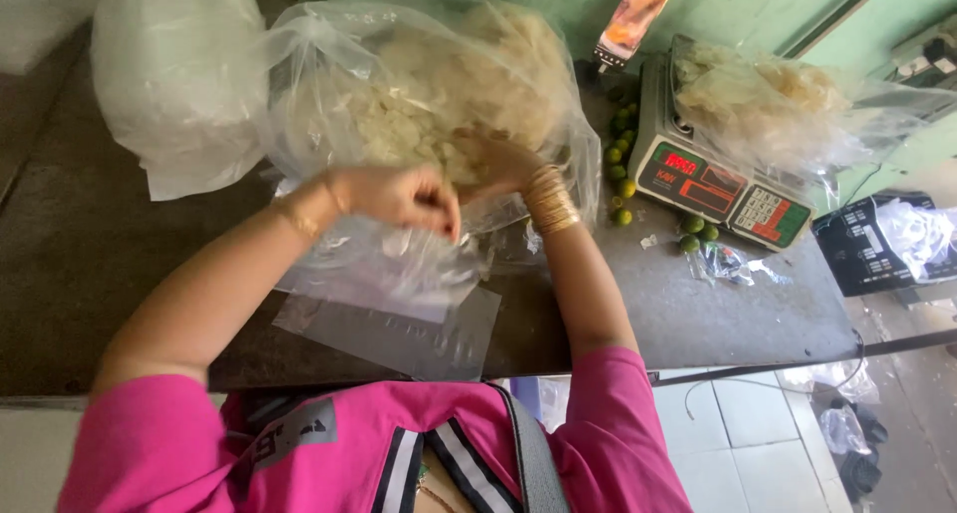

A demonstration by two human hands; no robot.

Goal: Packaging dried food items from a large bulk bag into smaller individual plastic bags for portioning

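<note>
A big clear plastic bag [399, 64] full of pale, flaky crackers lies on the dark table [698, 314]. My right hand [493, 164], with gold bangles at the wrist, reaches into the bag's mouth among the crackers; whether it grips any is hidden. My left hand [404, 196] is closed on the edge of a small clear bag [384, 264] in front of the big one. More small flat clear bags [399, 339] lie near the table's front edge.
A digital scale [718, 189] at the right carries another bag of crackers [768, 99]. Several small green limes [623, 154] lie beside it. A phone [633, 19] leans on the green wall. A second large bag [174, 74] sits at the left.
</note>
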